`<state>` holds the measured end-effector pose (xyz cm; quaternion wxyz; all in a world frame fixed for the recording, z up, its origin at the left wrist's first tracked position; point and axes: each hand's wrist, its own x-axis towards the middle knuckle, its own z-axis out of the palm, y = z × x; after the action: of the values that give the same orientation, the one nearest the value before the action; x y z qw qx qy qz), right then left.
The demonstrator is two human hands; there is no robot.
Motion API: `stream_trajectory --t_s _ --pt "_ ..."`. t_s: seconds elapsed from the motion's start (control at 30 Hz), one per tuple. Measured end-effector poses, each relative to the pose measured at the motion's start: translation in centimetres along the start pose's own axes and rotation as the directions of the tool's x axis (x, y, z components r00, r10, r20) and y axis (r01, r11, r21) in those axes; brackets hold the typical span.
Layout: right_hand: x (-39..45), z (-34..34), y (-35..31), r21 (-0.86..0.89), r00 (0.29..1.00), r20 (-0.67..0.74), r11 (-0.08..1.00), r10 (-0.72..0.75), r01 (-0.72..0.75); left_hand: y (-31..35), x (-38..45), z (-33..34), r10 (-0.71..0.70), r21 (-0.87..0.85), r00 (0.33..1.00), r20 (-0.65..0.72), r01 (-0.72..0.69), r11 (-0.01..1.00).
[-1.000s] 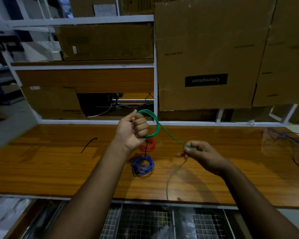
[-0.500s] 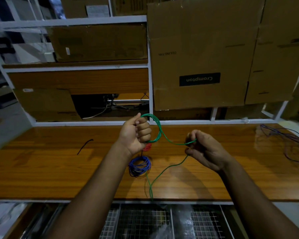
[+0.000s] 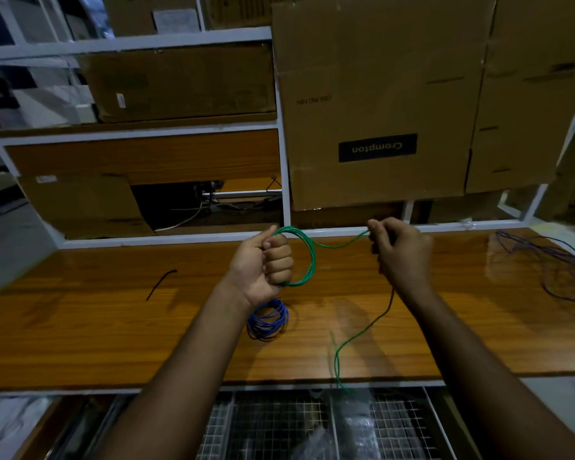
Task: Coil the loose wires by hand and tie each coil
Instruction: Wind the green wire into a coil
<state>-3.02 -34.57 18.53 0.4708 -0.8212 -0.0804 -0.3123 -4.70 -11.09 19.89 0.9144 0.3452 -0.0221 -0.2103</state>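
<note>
My left hand [image 3: 266,263] grips a green wire coil [image 3: 307,257] of several loops, held upright above the wooden table [image 3: 97,327]. From the coil a green strand runs right to my right hand [image 3: 400,252], which pinches it at the fingertips. The loose green tail [image 3: 349,343] drops from under that hand, curves over the table and hangs past the front edge. A tied blue coil [image 3: 268,320] lies flat on the table just below my left hand. The red coil seen earlier is hidden behind my left hand.
A tangle of loose purple wires [image 3: 551,270] lies at the table's far right. A short black wire piece [image 3: 161,283] lies at the left. Cardboard boxes [image 3: 379,101] and a white shelf frame [image 3: 180,239] stand behind the table. A wire-mesh rack [image 3: 279,426] sits below the front edge.
My right hand has moved up and to the right, drawing the green strand out from the coil. The tail on the table has shifted right. My left hand holds the coil about where it was.
</note>
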Motion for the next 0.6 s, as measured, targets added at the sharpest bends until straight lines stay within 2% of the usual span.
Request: stream_trajectory --t_s 0.03,0.1,0.17,0.2,0.27,0.33,0.4,0.53,0.6 --pt "-0.2 0.1 0.1 -0.115 1.0 0.012 0.993 -0.021 0.023 0.1 0.1 0.1 0.015 -0.012 1.0 -0.003 -0.015 1.0" --pt "-1.1 0.5 -0.6 -0.31 0.979 0.2 0.95 0.034 0.03 0.4 0.2 0.1 0.053 -0.032 0.999 -0.011 -0.053 0.998" --pt "-2.5 1.1 -1.9 -0.476 0.883 0.438 0.877 0.17 0.068 0.7 0.4 -0.1 0.078 -0.039 0.996 -0.033 -0.079 0.996" --pt "-3.4 1.4 -2.8 -0.52 0.834 0.514 0.846 0.202 0.115 0.8 0.6 -0.3 0.085 -0.034 0.995 -0.045 -0.086 0.996" --pt "-5.0 1.5 -5.0 -0.497 0.749 0.639 0.837 0.176 0.227 0.8 0.8 -0.5 0.093 -0.024 0.994 -0.059 -0.094 0.995" --pt "-6.2 1.1 -7.2 -0.404 0.646 0.757 0.847 0.097 0.346 0.6 1.1 -0.5 0.094 -0.02 0.993 -0.068 -0.096 0.995" --pt "-6.5 0.7 -9.0 -0.36 0.599 0.801 0.799 0.0 0.482 0.3 1.3 -0.5 0.088 -0.015 0.994 -0.068 -0.089 0.996" --pt "-5.6 0.0 -10.7 -0.311 0.646 0.707 0.694 -0.288 0.649 -0.2 1.3 -0.2 0.083 -0.02 0.993 -0.088 -0.085 0.996" --pt "-4.9 -0.1 -10.7 -0.284 0.629 0.653 0.634 -0.422 0.72 -0.5 1.1 0.1 0.094 0.001 0.989 -0.113 -0.095 0.996"
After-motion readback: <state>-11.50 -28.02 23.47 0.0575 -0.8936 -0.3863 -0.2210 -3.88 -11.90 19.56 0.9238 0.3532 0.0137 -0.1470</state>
